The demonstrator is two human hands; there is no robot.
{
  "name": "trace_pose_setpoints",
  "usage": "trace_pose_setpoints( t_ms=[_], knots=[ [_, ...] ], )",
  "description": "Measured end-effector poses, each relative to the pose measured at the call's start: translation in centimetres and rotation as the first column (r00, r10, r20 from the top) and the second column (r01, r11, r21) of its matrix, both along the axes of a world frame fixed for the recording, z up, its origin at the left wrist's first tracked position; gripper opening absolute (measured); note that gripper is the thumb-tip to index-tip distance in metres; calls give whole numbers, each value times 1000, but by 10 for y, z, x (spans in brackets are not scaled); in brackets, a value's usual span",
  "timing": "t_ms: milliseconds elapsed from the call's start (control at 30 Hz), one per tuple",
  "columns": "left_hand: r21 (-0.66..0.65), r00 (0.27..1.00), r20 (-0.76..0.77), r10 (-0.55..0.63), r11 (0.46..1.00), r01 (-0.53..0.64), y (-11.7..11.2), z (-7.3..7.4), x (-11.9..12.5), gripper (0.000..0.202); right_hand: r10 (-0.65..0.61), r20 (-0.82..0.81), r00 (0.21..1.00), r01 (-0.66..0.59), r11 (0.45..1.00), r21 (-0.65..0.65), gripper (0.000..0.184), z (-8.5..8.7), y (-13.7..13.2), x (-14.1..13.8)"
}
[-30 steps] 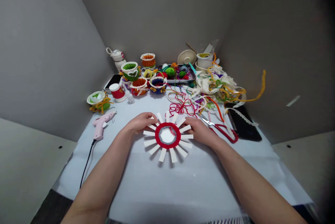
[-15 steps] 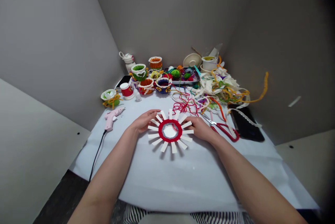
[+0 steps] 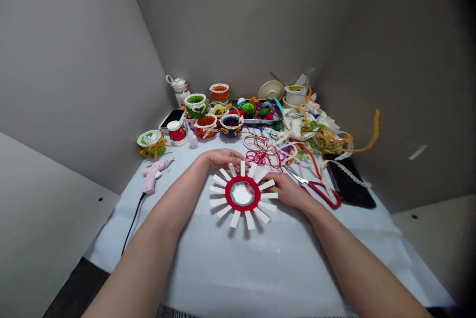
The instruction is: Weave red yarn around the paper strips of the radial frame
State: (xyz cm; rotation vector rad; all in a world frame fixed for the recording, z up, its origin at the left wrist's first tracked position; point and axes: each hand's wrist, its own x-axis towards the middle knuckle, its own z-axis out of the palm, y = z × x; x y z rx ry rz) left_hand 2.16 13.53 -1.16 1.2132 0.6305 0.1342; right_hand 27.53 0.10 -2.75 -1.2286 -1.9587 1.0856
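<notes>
A flattened paper cup [image 3: 243,193] lies on the white table cover [image 3: 238,258], its white strips fanned out like sun rays around a ring of red yarn. My left hand [image 3: 222,158] reaches over its far edge, fingers curled on the top strips near the loose red yarn [image 3: 262,152]. At the right side my right hand [image 3: 285,188] pinches the strips there. Both hands touch the cup.
Red-handled scissors [image 3: 316,188] lie right of my right hand, beside a black phone [image 3: 349,184]. A pink glue gun [image 3: 154,173] with its cord sits at the left. Finished yarn baskets [image 3: 207,112], a tray of yarn balls [image 3: 258,108] and tangled lace [image 3: 316,130] crowd the back.
My left hand has slid from the cup's left side to its far edge, toward the red yarn. The right hand stays on the right strips. The view has shifted slightly.
</notes>
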Motion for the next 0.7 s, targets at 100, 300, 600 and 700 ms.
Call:
trace_pose_setpoints(
  t_ms=[100, 300, 600, 700],
  knots=[
    [-17, 992, -30, -122, 993, 121, 5, 0, 12, 72, 6, 2, 1000, -6, 1000, -14, 30, 1, -1, 0],
    [152, 968, -117, -221, 960, 237, 0, 2, 16, 53, 22, 2, 1000, -21, 999, -27, 36, 5, -2, -1],
    [350, 967, -229, -111, 918, 188, -13, 2, 18, 25, -19, 72, 997, 23, 998, -59, 30, 9, 0, 8],
    [351, 973, -227, -51, 927, 131, -16, 2, 20, 24, -82, 72, 994, 85, 996, -36, 24, 9, 2, 16]
  ],
)
